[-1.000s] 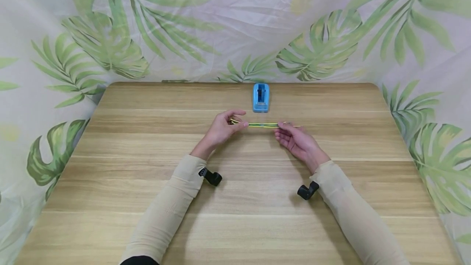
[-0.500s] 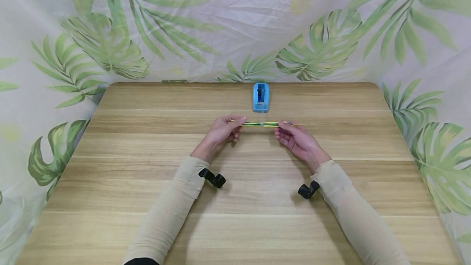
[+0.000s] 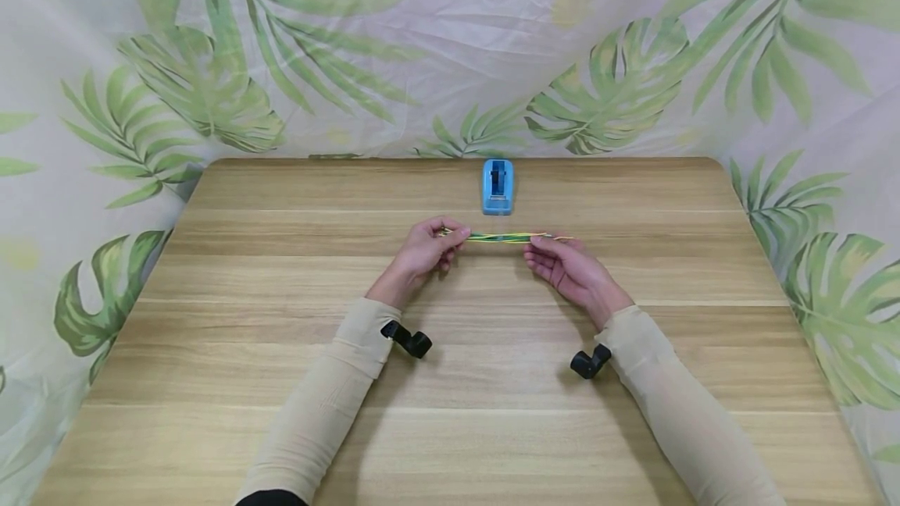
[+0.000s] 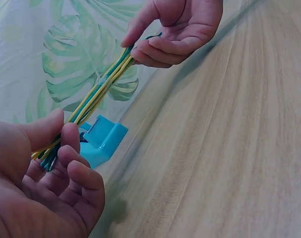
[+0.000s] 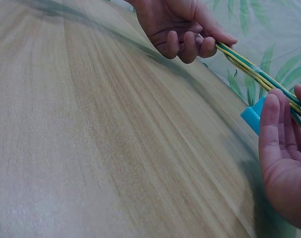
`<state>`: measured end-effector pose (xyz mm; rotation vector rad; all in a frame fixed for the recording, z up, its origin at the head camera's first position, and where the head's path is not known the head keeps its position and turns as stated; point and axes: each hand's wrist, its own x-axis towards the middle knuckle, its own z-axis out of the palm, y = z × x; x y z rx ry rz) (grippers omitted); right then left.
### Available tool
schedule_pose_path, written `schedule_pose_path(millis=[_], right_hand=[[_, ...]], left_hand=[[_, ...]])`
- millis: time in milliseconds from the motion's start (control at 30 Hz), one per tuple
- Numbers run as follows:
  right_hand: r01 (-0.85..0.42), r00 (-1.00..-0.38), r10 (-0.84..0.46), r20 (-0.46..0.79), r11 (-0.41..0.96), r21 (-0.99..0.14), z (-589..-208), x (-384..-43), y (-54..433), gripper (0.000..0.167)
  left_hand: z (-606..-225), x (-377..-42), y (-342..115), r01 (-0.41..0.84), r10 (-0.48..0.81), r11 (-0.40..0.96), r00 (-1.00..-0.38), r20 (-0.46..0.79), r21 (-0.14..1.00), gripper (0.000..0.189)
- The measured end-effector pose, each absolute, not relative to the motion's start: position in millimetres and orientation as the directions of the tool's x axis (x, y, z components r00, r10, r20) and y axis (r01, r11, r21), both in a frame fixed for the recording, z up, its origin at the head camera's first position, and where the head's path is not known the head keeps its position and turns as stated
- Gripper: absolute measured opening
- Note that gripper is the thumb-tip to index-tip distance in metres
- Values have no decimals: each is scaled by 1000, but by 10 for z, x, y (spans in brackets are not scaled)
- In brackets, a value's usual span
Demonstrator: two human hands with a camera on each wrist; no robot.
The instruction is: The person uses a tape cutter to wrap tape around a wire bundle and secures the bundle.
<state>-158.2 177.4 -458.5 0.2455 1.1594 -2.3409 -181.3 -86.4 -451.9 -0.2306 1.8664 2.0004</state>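
A thin bundle of yellow and green wires point(image 3: 499, 238) stretches between both hands above the table. My left hand point(image 3: 425, 247) pinches its left end between thumb and fingers, and loose wire ends poke out past the grip in the left wrist view. At the other end my right hand point(image 3: 568, 266) holds the bundle between thumb and forefinger, its other fingers curled below. A clear shiny band of tape point(image 4: 101, 80) wraps the wires midway between the hands. Just behind the bundle stands a blue tape dispenser point(image 3: 498, 187).
The wooden table point(image 3: 485, 412) runs back to a leaf-print curtain point(image 3: 450, 45) behind its far edge. Black wrist cameras point(image 3: 408, 339) sit on both beige sleeves point(image 3: 319, 397).
The left hand has turned: its raised fingers have come down and curled under the bundle, with the thumb on top. The right hand stays almost still. The wires have drawn closer together since half a second ago.
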Motion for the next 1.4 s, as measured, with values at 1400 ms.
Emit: schedule_pose_path(millis=[1400], right_hand=[[539, -842, -311, -440, -470, -699, -4541, -1618, 1759, 7]], left_hand=[[-4497, -1812, -890, -201, 183, 104, -959, -217, 974, 21]])
